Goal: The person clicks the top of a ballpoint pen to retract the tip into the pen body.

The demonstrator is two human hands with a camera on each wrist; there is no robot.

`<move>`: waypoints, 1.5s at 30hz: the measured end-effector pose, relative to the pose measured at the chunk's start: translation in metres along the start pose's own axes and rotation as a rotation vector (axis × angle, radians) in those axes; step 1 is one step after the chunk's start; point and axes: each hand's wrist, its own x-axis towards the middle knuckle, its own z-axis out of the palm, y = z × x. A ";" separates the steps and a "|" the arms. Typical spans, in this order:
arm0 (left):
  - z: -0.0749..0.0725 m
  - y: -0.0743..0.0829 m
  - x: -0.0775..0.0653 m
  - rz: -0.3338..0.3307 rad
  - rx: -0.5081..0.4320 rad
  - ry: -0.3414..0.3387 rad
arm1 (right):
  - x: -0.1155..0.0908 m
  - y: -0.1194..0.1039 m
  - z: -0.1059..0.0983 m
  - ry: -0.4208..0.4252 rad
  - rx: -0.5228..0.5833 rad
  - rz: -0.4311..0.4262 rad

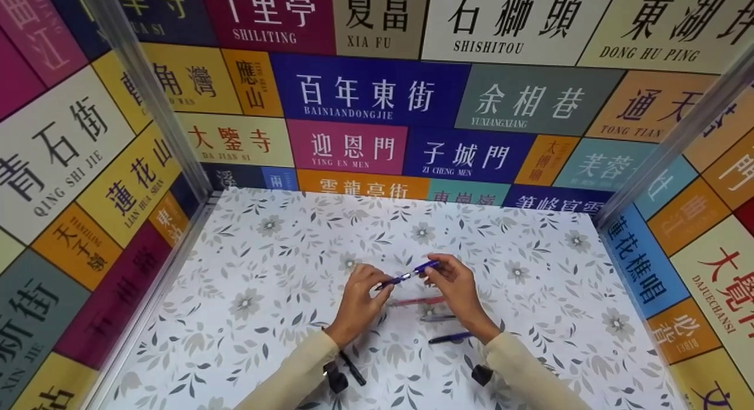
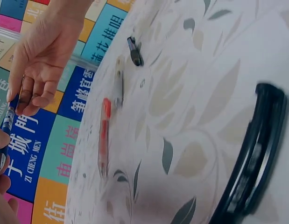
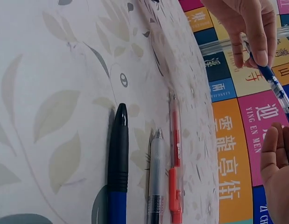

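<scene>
A blue pen (image 1: 406, 276) with a pale printed band is held above the patterned tabletop, slanting up to the right. My left hand (image 1: 364, 298) pinches its lower end between thumb and fingers. The other end is pinched by my right hand (image 1: 462, 286), whose remaining fingers are loosely bent in the left wrist view. Below the hands lie a clear pen with red parts (image 3: 176, 158), a clear grey pen (image 3: 156, 177) and a black-and-blue pen (image 3: 118, 163), side by side. Near my left wrist lies a black pen (image 1: 353, 369), partly hidden by the forearm.
The table (image 1: 247, 351) has a white cover with grey leaves and flowers. Panels with coloured place-name signs (image 1: 365, 92) enclose it at the back and both sides, joined by clear corner strips (image 1: 147, 92). Black wrist mounts (image 1: 336, 377) show under the sleeves.
</scene>
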 end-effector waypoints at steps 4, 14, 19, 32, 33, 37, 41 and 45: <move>0.004 0.004 -0.005 -0.017 -0.041 0.003 | -0.007 -0.005 0.001 0.055 -0.042 -0.010; 0.011 0.021 -0.011 -0.112 -0.092 0.002 | -0.017 -0.020 0.006 0.130 -0.077 -0.095; 0.013 0.028 -0.012 -0.142 -0.119 0.006 | -0.019 -0.028 0.005 0.115 -0.115 -0.158; 0.011 0.044 -0.013 -0.233 -0.255 -0.071 | -0.022 -0.046 -0.001 0.013 -0.292 -0.334; 0.011 0.045 -0.014 -0.243 -0.273 -0.078 | -0.022 -0.047 -0.002 0.003 -0.297 -0.346; 0.012 0.051 -0.015 -0.296 -0.348 -0.112 | -0.023 -0.052 -0.004 -0.031 -0.300 -0.380; 0.013 0.057 -0.015 -0.363 -0.394 -0.162 | -0.024 -0.058 -0.004 -0.067 -0.278 -0.401; 0.014 0.062 -0.015 -0.405 -0.429 -0.203 | -0.025 -0.062 -0.004 -0.105 -0.240 -0.409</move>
